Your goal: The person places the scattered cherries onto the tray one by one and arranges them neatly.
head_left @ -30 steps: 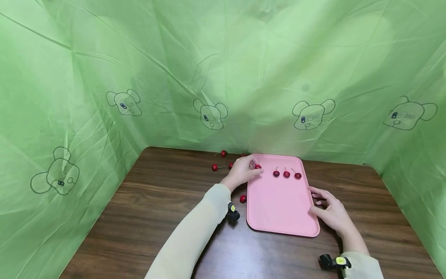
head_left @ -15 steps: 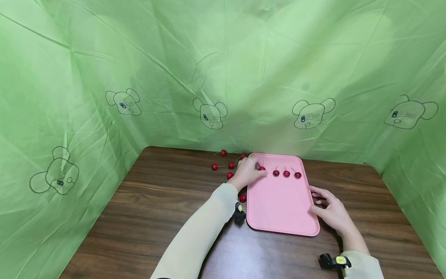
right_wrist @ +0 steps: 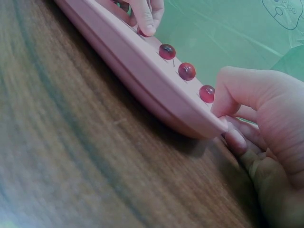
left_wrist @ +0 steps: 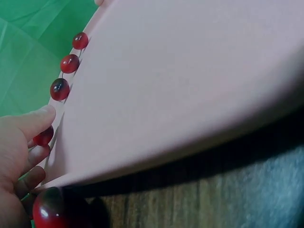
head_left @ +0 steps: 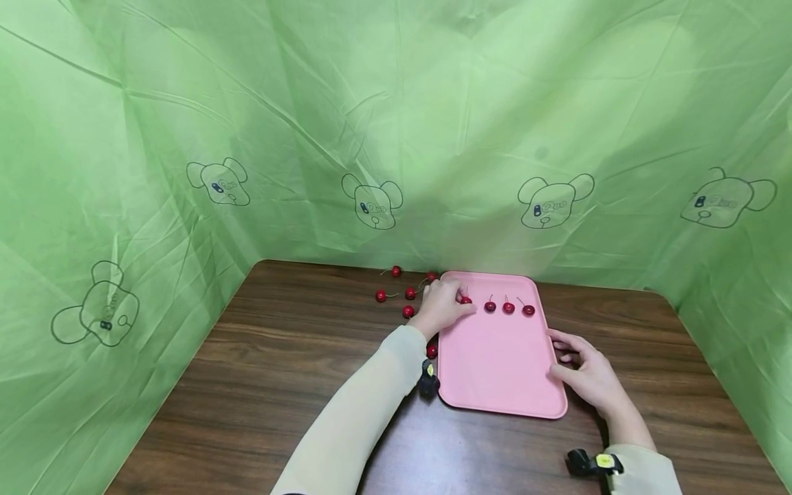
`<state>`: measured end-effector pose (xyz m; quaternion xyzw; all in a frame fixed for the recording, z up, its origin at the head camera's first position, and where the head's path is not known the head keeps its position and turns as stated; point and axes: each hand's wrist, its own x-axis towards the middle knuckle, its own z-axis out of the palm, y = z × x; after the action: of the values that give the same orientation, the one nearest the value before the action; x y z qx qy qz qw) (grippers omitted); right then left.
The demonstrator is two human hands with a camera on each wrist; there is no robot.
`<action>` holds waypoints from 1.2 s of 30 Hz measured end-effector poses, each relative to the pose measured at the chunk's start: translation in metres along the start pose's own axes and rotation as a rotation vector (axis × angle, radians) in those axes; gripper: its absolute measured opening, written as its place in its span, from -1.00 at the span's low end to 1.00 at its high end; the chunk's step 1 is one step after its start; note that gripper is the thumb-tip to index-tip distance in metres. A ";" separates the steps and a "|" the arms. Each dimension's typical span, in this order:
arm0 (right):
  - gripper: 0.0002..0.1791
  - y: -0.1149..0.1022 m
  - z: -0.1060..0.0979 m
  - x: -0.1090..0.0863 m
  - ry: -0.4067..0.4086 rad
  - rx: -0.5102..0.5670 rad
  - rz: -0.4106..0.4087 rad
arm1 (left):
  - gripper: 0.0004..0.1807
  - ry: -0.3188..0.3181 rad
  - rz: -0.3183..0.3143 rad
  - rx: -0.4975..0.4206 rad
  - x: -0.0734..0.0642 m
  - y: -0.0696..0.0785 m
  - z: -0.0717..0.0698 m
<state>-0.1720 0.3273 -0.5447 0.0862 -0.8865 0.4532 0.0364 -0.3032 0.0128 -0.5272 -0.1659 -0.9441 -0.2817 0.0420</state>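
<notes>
A pink tray lies on the wooden table. My left hand reaches over its far left part and pinches a red cherry, partly hidden by the fingers in the left wrist view. To the right of that cherry, three more stand in a row on the tray: one cherry, a middle cherry and an end cherry, stems pointing away. My right hand holds the tray's right rim, its fingers on the rim and against its outer side in the right wrist view.
Several loose cherries lie left of the tray, among them a far cherry, a left cherry and a near cherry close to the tray's left edge. A green cloth hangs behind and beside the table.
My left hand has moved slightly right with the cherry, toward the row, and has stayed nearly still over the last half second. The right hand has not moved.
</notes>
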 end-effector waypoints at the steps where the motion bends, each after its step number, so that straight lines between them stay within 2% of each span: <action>1: -0.25 0.000 0.000 0.000 0.000 0.002 -0.002 | -0.66 -0.001 0.000 0.008 0.000 0.000 0.000; 17: -0.25 0.001 -0.001 0.000 -0.008 -0.003 0.004 | -0.66 -0.032 -0.019 0.017 -0.003 0.003 -0.004; 28: -0.24 0.001 -0.001 0.001 -0.016 -0.030 0.037 | -0.63 -0.039 -0.023 0.037 -0.001 0.003 -0.006; 36: -0.25 0.002 -0.001 0.000 -0.015 -0.029 0.031 | -0.67 -0.042 -0.002 0.046 0.001 0.002 -0.008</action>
<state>-0.1726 0.3287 -0.5455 0.0752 -0.8946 0.4399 0.0240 -0.3031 0.0101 -0.5189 -0.1700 -0.9511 -0.2566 0.0257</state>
